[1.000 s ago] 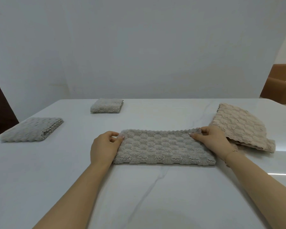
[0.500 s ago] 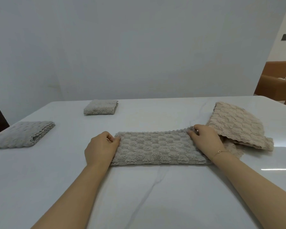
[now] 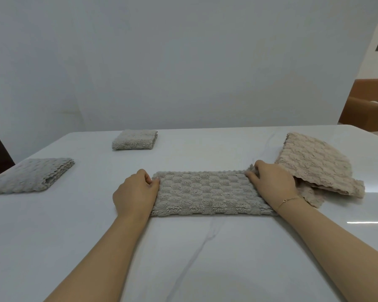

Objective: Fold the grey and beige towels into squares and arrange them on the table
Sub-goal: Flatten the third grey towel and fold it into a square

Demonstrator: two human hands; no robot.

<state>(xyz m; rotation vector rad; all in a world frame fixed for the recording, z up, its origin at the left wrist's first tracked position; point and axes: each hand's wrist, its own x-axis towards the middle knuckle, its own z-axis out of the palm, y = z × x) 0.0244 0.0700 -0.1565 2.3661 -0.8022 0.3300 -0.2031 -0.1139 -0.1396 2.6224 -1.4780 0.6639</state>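
Note:
A grey checked towel point(image 3: 207, 194), folded into a long strip, lies flat in the middle of the white table point(image 3: 183, 258). My left hand point(image 3: 134, 194) pinches its left end at the far corner. My right hand point(image 3: 271, 184) grips its right end, fingers curled over the far corner. A beige towel point(image 3: 319, 168) lies loosely folded just right of my right hand, partly under my wrist. Two folded grey towels sit further off: one square at the back point(image 3: 135, 139), one at the left edge point(image 3: 28, 176).
A white wall rises close behind the table's far edge. A brown piece of furniture point(image 3: 367, 105) stands beyond the right corner. A dark object shows past the table's left edge.
Both hands stay on the ends of the grey strip. The view has shifted slightly; the towels have not visibly moved.

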